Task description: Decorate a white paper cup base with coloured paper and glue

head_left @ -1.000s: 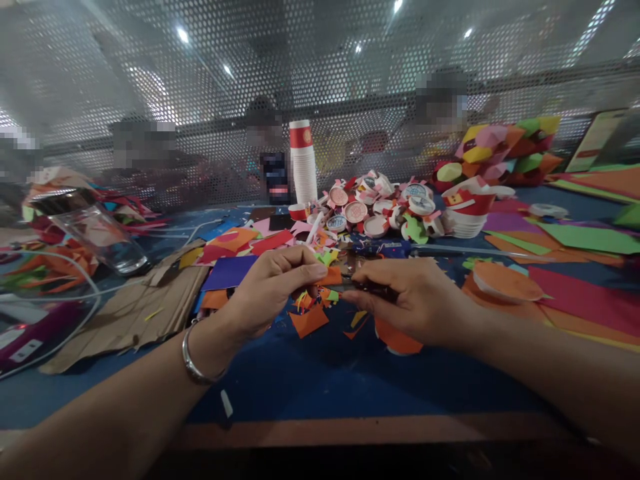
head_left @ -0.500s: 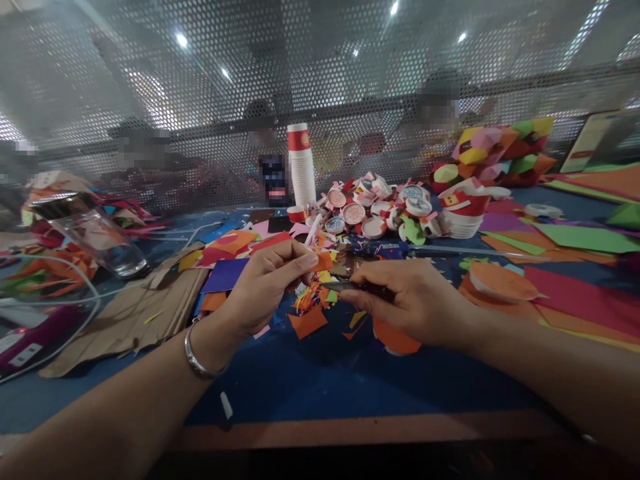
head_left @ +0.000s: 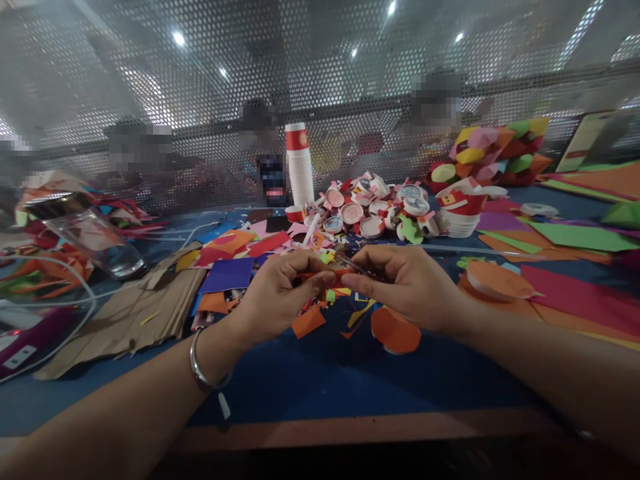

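Note:
Pinched in the fingers of my left hand (head_left: 280,293) is a small piece of orange paper (head_left: 341,275), held over the scraps at mid-table. My right hand (head_left: 405,287) is closed around what look like scissors (head_left: 356,265), their thin blade pointing left and their handles mostly covered by my fingers. The right thumb and fingertips also touch the orange paper, so both hands nearly meet. Below them lie an orange paper rectangle (head_left: 309,322) and a rounded orange paper shape (head_left: 396,330) on the blue tabletop (head_left: 340,380).
Behind my hands are a heap of paper-trimmed lids (head_left: 373,207), a tall stack of paper cups (head_left: 300,167) and a shorter cup stack (head_left: 460,210). Cardboard (head_left: 135,317) and a glass jar (head_left: 107,240) lie left; coloured sheets (head_left: 580,293) spread right. A perforated screen (head_left: 320,87) stands behind.
My right hand has moved slightly left and up, bringing its fingertips onto the orange paper. The scissors' blade now angles up to the left, and my hands are closer together.

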Tool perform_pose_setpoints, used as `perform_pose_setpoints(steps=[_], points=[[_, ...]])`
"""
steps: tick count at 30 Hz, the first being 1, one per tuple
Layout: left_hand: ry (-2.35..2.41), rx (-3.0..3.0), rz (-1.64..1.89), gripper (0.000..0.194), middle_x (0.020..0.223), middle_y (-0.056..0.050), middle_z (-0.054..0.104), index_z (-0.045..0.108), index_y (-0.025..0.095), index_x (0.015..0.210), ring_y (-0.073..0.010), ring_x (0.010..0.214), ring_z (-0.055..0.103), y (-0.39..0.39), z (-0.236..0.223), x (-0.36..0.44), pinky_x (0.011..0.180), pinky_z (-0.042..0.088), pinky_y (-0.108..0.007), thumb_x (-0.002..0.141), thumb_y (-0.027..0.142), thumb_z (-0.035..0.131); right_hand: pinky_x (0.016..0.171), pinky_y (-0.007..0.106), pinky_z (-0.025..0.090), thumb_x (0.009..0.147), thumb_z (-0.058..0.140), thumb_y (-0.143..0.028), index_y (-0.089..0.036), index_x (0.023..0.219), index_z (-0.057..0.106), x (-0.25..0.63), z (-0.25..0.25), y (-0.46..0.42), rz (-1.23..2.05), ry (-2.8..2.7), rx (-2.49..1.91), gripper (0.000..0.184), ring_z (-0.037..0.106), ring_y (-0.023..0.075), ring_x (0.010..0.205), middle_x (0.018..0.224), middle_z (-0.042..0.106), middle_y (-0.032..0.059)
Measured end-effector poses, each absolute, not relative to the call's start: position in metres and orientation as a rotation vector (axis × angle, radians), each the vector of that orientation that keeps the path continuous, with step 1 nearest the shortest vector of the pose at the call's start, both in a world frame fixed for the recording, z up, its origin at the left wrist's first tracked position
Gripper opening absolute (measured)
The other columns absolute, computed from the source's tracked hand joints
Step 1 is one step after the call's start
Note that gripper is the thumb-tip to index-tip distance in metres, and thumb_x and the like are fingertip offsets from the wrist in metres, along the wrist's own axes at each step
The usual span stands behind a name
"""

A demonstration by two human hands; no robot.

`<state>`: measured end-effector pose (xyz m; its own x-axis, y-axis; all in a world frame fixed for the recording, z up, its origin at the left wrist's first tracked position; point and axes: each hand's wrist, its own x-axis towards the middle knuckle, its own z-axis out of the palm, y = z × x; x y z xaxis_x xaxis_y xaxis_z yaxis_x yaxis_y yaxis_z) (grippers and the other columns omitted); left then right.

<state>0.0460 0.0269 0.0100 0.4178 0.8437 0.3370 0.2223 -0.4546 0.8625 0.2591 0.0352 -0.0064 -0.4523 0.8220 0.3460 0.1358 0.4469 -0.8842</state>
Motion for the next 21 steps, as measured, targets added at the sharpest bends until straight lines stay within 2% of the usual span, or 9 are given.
perform_pose_setpoints(steps=[4,7,10,13,16,21], points=[[0.975,1.779,1.027,0.021,0.072,0.001,0.065,0.071,0.016,0.089,-0.0092,0.060,0.051,0.026,0.008,0.044,0.054,0.039,-0.021,0.088,0.037,0.076,0.057,0.028,0.035,0.087,0.072,-0.052,-0.017,0.082,0.066,0.260,-0.002,0.033,1.064,-1.827,-0.804,0.036,0.043,0.0121,0.062,0.070,0.054,-0.0014],[0.942,1.563,0.995,0.021,0.082,0.000,0.069,0.073,0.016,0.095,-0.0072,0.064,0.053,0.027,0.006,0.043,0.058,0.043,-0.019,0.084,0.032,0.081,0.054,0.027,0.033,0.086,0.072,-0.052,-0.017,0.080,0.066,0.260,0.001,0.033,1.065,-1.794,-0.841,0.036,0.042,0.0115,0.060,0.068,0.052,-0.0020],[0.914,1.352,1.037,0.015,0.081,0.000,0.069,0.074,0.015,0.087,-0.0065,0.066,0.058,0.026,0.006,0.044,0.060,0.046,-0.016,0.082,0.026,0.082,0.054,0.027,0.033,0.087,0.072,-0.051,-0.017,0.080,0.065,0.260,0.001,0.033,1.054,-1.772,-0.866,0.036,0.041,0.0114,0.061,0.068,0.052,-0.0018],[0.864,1.090,1.048,0.011,0.080,-0.001,0.072,0.075,0.016,0.083,-0.0093,0.071,0.067,0.023,0.008,0.049,0.060,0.051,-0.015,0.078,0.018,0.085,0.055,0.027,0.033,0.086,0.073,-0.053,-0.016,0.079,0.065,0.260,0.001,0.033,1.030,-1.757,-0.863,0.038,0.042,0.0116,0.063,0.069,0.052,-0.0015],[0.838,0.892,0.990,0.010,0.075,-0.003,0.074,0.077,0.013,0.082,-0.0093,0.067,0.070,0.020,0.010,0.055,0.060,0.056,-0.014,0.082,0.003,0.075,0.056,0.027,0.036,0.085,0.074,-0.055,-0.017,0.079,0.064,0.260,0.000,0.033,1.049,-1.739,-0.854,0.039,0.044,0.0120,0.063,0.070,0.054,-0.0012],[0.828,0.741,0.996,0.030,0.073,-0.008,0.076,0.076,0.006,0.078,-0.0093,0.063,0.072,0.022,0.013,0.060,0.064,0.060,-0.015,0.093,-0.005,0.053,0.058,0.026,0.039,0.084,0.076,-0.054,-0.017,0.078,0.066,0.258,0.000,0.034,1.034,-1.740,-0.836,0.039,0.047,0.0126,0.065,0.072,0.058,-0.0001]])
